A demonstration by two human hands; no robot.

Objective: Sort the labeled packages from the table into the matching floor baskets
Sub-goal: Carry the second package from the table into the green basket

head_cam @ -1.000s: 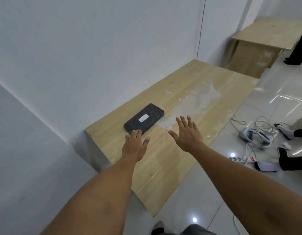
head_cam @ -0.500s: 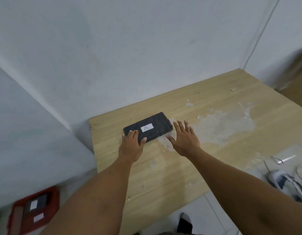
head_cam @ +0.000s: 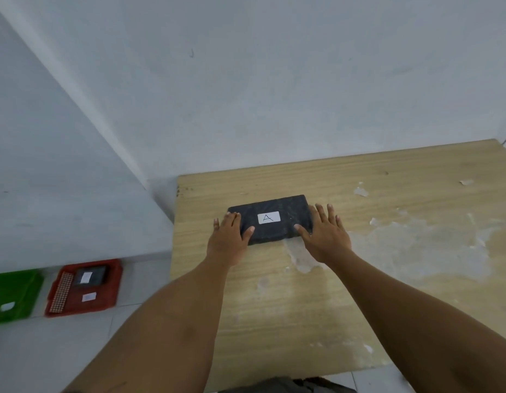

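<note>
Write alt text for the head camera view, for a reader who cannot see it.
Two bare hands, left hand and right hand, grip the ends of a black package labeled "A" lying on a wooden table against a white wall. On the floor to the left sit a red basket, holding a dark package, and a green basket.

- Bare room, more a makeshift sorting or test space than a home.
- Plain white walls (head_cam: 246, 80), nothing hung on them.
- My worktop is a rough wooden table (head_cam: 359, 307), its finish worn off in patches.
- Pale tiled floor (head_cam: 47, 358); a red basket (head_cam: 84, 287) and a green basket (head_cam: 13, 296), both labelled, sit by the wall.
</note>
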